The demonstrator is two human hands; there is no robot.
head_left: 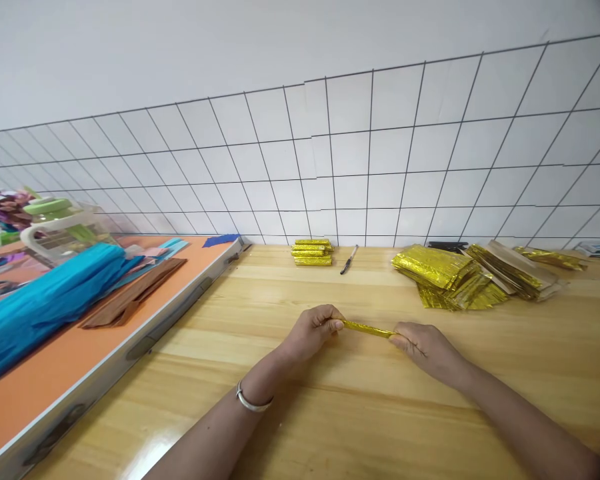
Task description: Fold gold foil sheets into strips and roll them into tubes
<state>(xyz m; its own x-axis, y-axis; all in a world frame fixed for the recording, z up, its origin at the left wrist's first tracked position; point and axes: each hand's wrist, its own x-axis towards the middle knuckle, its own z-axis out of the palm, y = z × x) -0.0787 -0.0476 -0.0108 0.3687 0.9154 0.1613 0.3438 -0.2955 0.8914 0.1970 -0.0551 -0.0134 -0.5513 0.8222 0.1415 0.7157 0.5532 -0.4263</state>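
Clamping a narrow gold strip (367, 328) at either end, with left hand (314, 330) and right hand (427, 347). Runs crosswise (dipping slightly toward the right), gripped by both.

Pale wooden tabletop (360, 433), glossy, its grain running crosswise.
From its middle, a small stack of gold rolls (313, 253) lies toward 11 o'clock, a pen (349, 261) toward 12, piled gold foil sheets (433, 267) toward 1, and a brown-and-gold sheaf (523, 267) toward 2. Toward 9 o'clock, an orange surface (70, 363) with a white edge adjoins the wood, bearing a blue bundle (55, 300) and a folded brown sheet (135, 293).
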